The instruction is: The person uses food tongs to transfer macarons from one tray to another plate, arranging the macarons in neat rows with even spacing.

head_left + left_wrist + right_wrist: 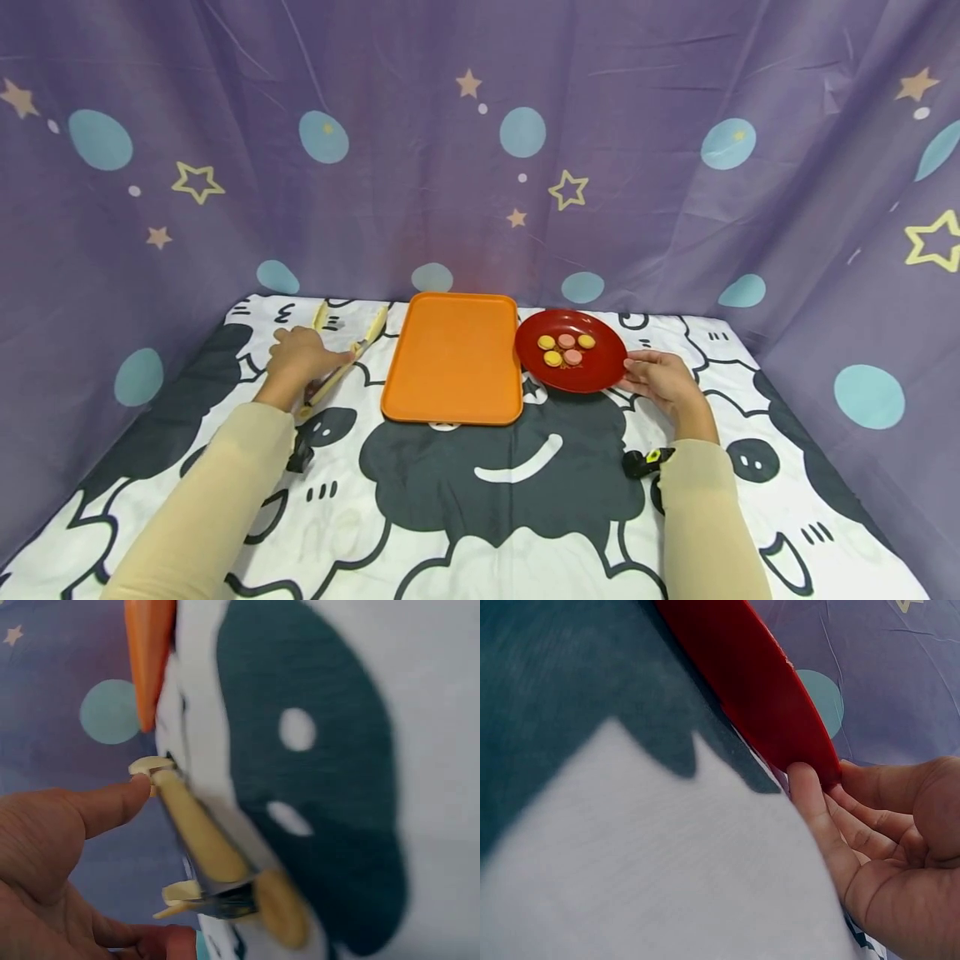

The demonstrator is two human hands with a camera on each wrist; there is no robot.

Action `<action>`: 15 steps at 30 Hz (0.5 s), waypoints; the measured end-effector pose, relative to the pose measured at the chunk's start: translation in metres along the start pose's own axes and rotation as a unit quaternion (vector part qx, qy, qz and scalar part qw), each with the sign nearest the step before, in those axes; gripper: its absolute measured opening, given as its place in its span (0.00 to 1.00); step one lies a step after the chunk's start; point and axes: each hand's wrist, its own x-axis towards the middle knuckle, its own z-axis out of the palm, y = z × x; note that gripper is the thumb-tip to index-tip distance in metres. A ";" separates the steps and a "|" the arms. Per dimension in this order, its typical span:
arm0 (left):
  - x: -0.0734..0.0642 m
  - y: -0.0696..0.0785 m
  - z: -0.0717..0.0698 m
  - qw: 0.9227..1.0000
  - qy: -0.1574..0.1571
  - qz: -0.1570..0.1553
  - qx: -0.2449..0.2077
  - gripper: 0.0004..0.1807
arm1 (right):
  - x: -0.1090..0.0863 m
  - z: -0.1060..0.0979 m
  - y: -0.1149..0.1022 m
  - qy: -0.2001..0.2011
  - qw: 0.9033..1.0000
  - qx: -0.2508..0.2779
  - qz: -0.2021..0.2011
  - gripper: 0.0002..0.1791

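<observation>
At the left, my left hand is spread over a pair of tongs with pale yellow grips and tips. The tongs lie with their arms apart. In the left wrist view, the straight thumb touches the yellow part of one arm; the other fingers are partly out of frame. My right hand pinches the right rim of a red plate, thumb and fingers on either side of the edge in the right wrist view. On the plate sit yellow macarons and pink macarons.
An orange tray lies between the tongs and the plate, its right edge against the plate's left rim. A cartoon-print cloth covers the table. Purple curtains stand behind and along both sides.
</observation>
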 end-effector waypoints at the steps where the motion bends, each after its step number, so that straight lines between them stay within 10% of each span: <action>1: 0.000 0.001 -0.002 1.000 0.005 0.001 0.000 0.53 | 0.001 0.000 0.000 0.001 1.000 -0.001 0.000 0.25; 15: -0.021 0.028 -0.013 0.997 0.012 0.073 0.013 0.53 | 0.002 -0.005 -0.007 0.008 0.999 -0.037 -0.006 0.22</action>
